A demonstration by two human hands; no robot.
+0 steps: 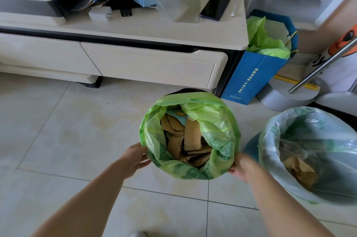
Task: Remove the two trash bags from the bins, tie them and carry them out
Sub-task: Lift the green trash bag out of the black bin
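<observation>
A green trash bag lines a round bin on the tiled floor, its edge folded over the rim, with torn brown cardboard inside. My left hand touches the bag's left rim with fingers curled at the fold. My right hand, blurred, is at the bag's right rim. To the right stands a second bin with a pale bluish trash bag that holds brown scraps.
A cream TV cabinet with drawers stands just behind the green bag, a phone and boxes on top. A blue paper bag with green plastic leans at its right end. A metal pole slants at the right.
</observation>
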